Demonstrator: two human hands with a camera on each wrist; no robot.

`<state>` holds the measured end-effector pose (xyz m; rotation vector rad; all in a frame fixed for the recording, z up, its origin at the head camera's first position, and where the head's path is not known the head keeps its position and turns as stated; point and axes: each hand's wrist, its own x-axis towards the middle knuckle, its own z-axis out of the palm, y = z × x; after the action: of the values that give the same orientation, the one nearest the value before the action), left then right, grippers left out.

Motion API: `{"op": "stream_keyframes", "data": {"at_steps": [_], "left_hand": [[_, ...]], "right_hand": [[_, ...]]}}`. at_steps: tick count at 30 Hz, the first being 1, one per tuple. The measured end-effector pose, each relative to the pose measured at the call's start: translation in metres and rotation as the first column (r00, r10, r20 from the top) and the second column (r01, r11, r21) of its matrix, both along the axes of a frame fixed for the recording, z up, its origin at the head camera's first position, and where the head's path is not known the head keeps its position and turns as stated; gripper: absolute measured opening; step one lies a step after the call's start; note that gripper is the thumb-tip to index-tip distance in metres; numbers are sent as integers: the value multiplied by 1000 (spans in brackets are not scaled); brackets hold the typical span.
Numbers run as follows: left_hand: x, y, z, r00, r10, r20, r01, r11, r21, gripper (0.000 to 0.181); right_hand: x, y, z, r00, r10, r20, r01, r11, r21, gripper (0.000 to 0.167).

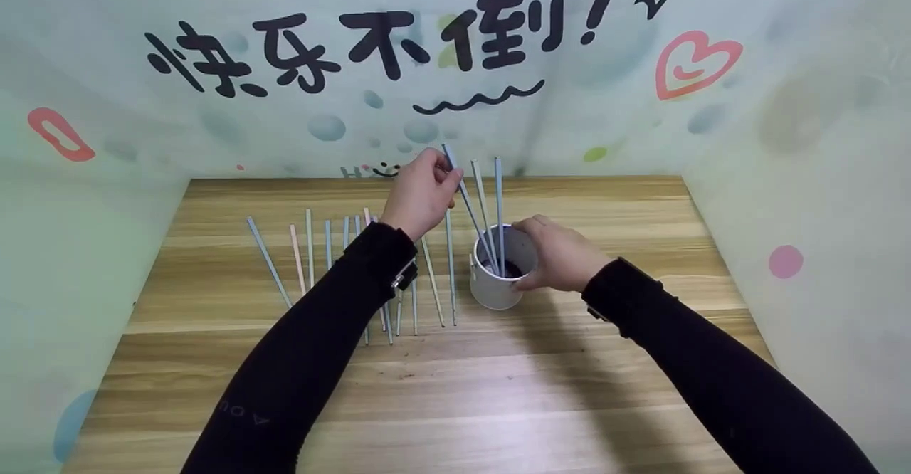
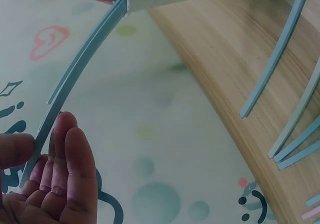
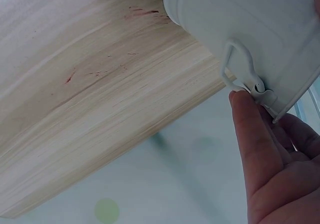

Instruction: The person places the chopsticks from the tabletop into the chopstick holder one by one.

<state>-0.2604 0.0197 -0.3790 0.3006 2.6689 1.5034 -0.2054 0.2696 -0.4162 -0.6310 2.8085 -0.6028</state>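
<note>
A white cup-shaped bucket (image 1: 496, 292) stands on the table, with three sticks inside. The left hand (image 1: 421, 193) pinches the upper end of the leftmost one, a blue stick (image 1: 466, 200), whose lower end is in the bucket. A pale green stick (image 1: 481, 193) and another blue stick (image 1: 499, 207) lean beside it. At the bucket's right side, the right hand (image 1: 566, 253) grips the rim. In the right wrist view the fingers of that hand (image 3: 277, 159) lie by the handle (image 3: 240, 59) of the bucket. The left wrist view shows the left hand (image 2: 55, 184) at the blue stick (image 2: 75, 69).
Several blue, pink and pale green sticks lie on the wooden table (image 1: 605, 360) left of the bucket, partly behind the left forearm. A printed backdrop (image 1: 598, 111) rises behind the table's back edge and along both sides.
</note>
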Motion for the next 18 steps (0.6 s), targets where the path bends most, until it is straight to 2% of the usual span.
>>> {"op": "stream_keyframes", "data": {"at_steps": [18], "left_hand": [[2, 11, -16, 999, -40, -21, 38, 996, -86, 24]], "right_hand": [[0, -1, 0, 1000, -10, -4, 10, 1000, -7, 87]]}}
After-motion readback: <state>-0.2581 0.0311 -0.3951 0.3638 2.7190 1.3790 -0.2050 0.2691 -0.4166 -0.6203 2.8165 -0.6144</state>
